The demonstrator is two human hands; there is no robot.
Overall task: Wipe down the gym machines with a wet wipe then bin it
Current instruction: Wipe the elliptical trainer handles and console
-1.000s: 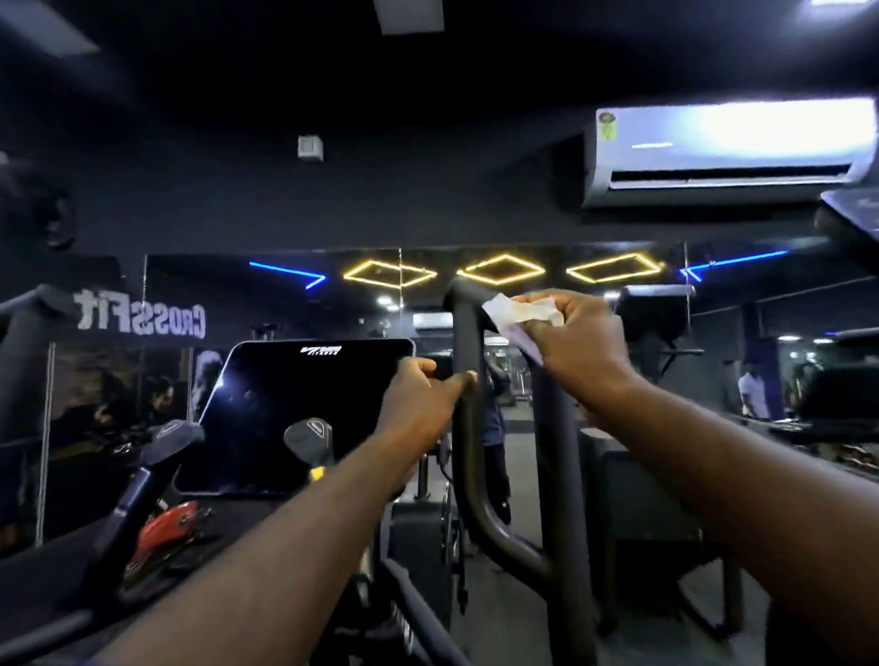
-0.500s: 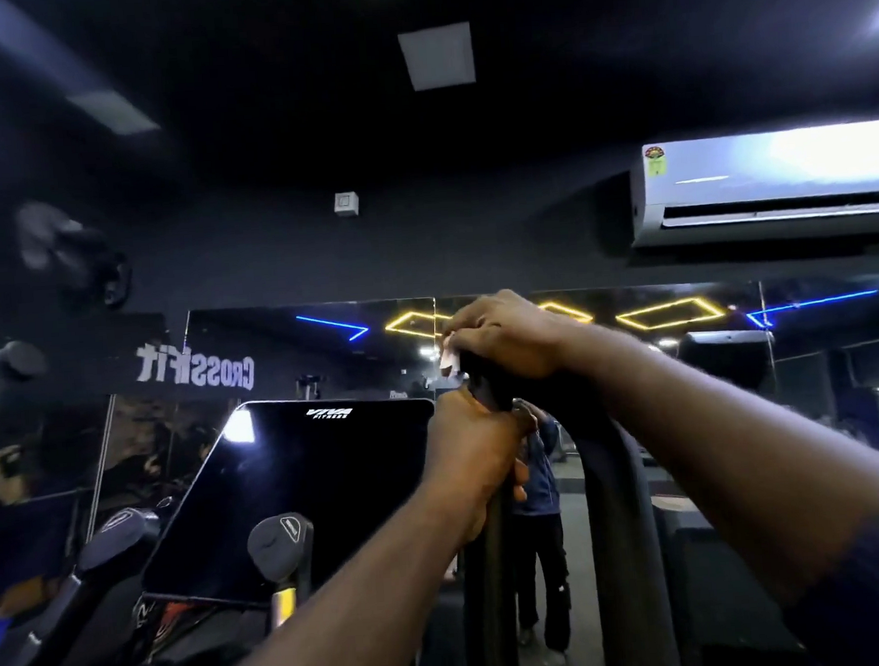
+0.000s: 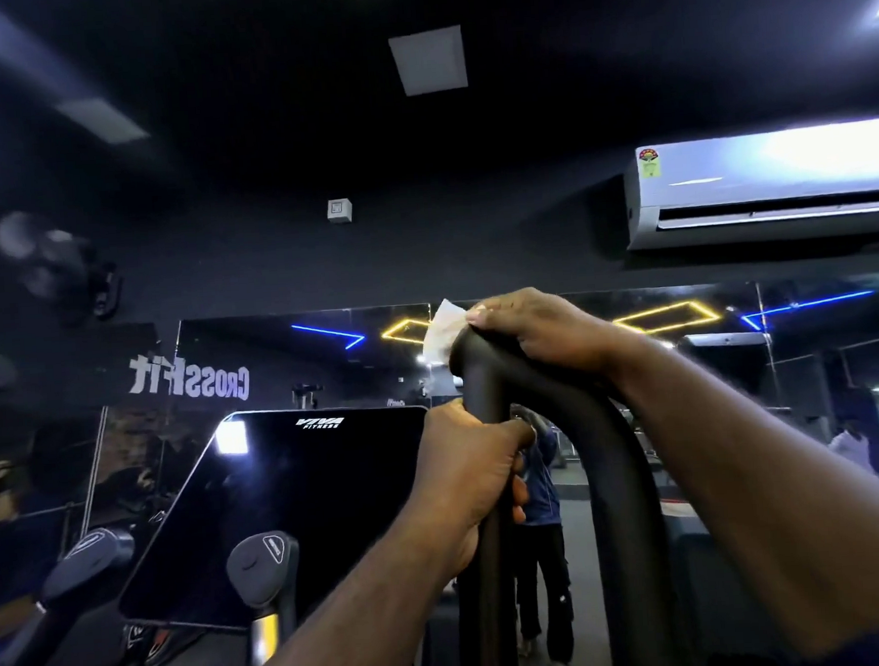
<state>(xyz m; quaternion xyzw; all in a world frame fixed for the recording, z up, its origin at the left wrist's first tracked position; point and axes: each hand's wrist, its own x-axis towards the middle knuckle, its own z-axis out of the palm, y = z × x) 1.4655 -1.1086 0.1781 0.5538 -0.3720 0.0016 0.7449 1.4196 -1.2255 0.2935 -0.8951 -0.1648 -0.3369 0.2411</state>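
1. Wet wipe (image 3: 440, 332): it is white and crumpled, and it sits at the very top of the black handlebar (image 3: 616, 476). Part of it pokes out to the left of your right hand (image 3: 535, 332).
2. Your right hand lies over the top bend of the handlebar. Its fingers are curled down over the tube and trap the wet wipe against it.
3. Your left hand (image 3: 474, 480) is lower on the same handlebar, on the upright left leg. Fingers and thumb are wrapped round the tube in a full grip.
4. The handlebar is one dark tube bent into an upside-down U. Its two legs run down and out of view between your forearms.
5. A dark console screen (image 3: 283, 512) stands just left of your left hand, tilted back, with "VIVA FITNESS" printed along its top edge.
6. Two short grey-capped grips (image 3: 264, 565) rise below and to the left of the screen.
7. A mirror (image 3: 300, 362) runs along the wall ahead. It shows reversed "CrossFit" lettering and blue and yellow light strips.
8. Between the two legs of the handlebar you can see a person (image 3: 542, 532) in a blue top and dark trousers.
9. An air conditioner (image 3: 768, 184) hangs high on the right, and a wall fan (image 3: 58, 268) is mounted high on the left.
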